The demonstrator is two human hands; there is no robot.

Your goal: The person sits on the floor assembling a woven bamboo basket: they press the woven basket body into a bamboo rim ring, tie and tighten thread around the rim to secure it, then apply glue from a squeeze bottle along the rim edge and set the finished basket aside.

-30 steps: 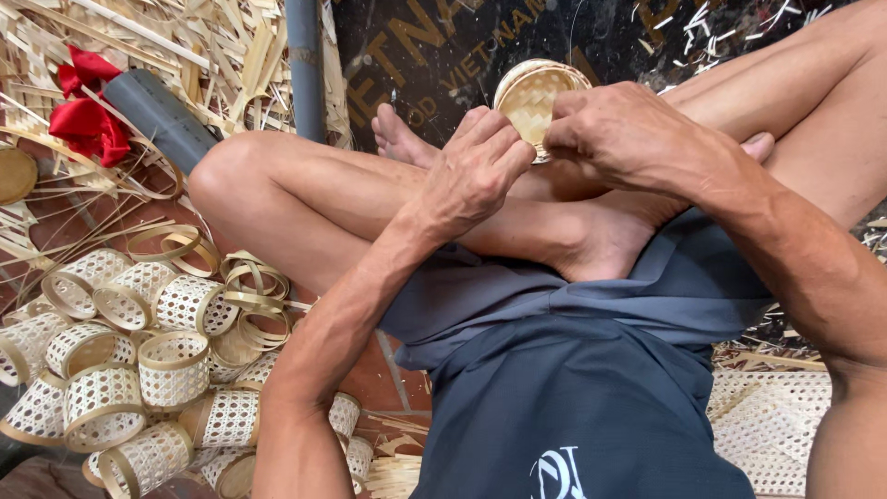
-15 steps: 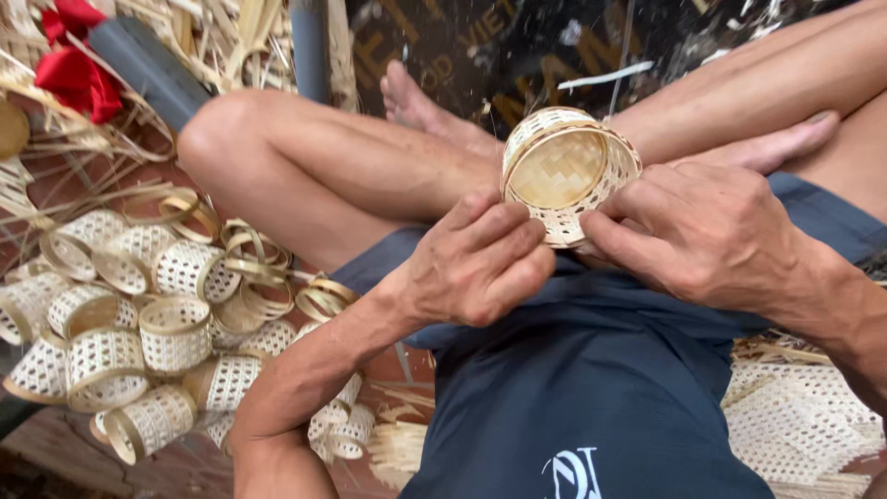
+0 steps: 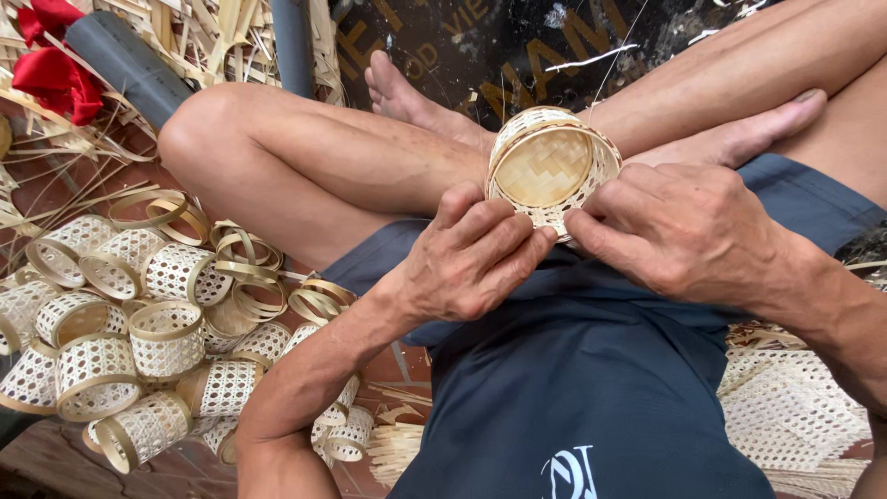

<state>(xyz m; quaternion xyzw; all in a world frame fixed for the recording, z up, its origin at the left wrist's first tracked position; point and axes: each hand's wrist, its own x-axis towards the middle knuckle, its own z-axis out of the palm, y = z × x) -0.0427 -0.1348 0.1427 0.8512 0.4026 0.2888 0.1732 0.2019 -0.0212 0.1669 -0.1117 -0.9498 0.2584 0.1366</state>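
A small round woven bamboo basket (image 3: 552, 166) with an open-weave wall and a solid plaited bottom is held over my lap, its opening tilted toward me. My left hand (image 3: 471, 254) grips its near rim from the lower left, fingers curled against the wall. My right hand (image 3: 679, 226) pinches the rim from the lower right, thumb and fingertips at the edge. Both hands rest above my crossed bare legs and dark blue shorts (image 3: 591, 370).
A pile of several small woven bamboo rings and cylinders (image 3: 139, 333) lies on the floor at my left, with loose bamboo hoops (image 3: 245, 254) beside them. Bamboo strips (image 3: 203, 28), a grey pipe (image 3: 129, 65) and red cloth (image 3: 55, 65) sit top left. Flat woven sheets (image 3: 795, 407) lie at right.
Both hands have brought the basket from near my feet back toward my lap, turning its opening to face me; the fingers now work the near rim.
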